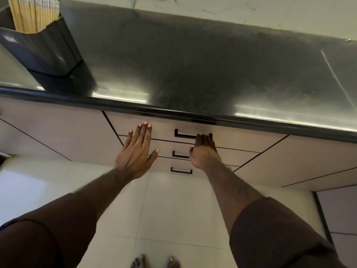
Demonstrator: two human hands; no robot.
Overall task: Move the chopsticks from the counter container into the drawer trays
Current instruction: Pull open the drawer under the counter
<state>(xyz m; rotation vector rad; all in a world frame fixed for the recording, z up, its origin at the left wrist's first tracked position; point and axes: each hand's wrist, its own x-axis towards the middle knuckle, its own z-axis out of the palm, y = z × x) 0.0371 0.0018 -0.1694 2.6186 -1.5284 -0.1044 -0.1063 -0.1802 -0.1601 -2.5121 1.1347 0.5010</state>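
Pale floor tiles fill the lower part of the view, with bare toes visible at the bottom edge. Above them, a dark, glossy table runs across the frame, its rounded black front edge reflecting strips of light. Below that edge stands a cabinet front with three stacked drawers, all closed: top drawer, middle drawer and bottom drawer, each fitted with a black bar handle.

At the far left of the table stands a dark ribbed container, upright and well apart from both hands. Chopsticks, pale and tightly bundled, stand upright inside it, and their tops run out of the frame.

Both forearms extend forward from dark sleeves.

Left hand: fingers straight and close together, thumb spread to the side. The palm faces the cabinet, over the left part of the top and middle drawers. Grip: flat and wide, holding nothing. Contact with the drawer front cannot be confirmed.

Right hand: fingers curled onto the right end of the top drawer handle. Grip: narrow, closed around the bar. The thumb points left toward the middle drawer handle. The bottom drawer handle lies between the two wrists.
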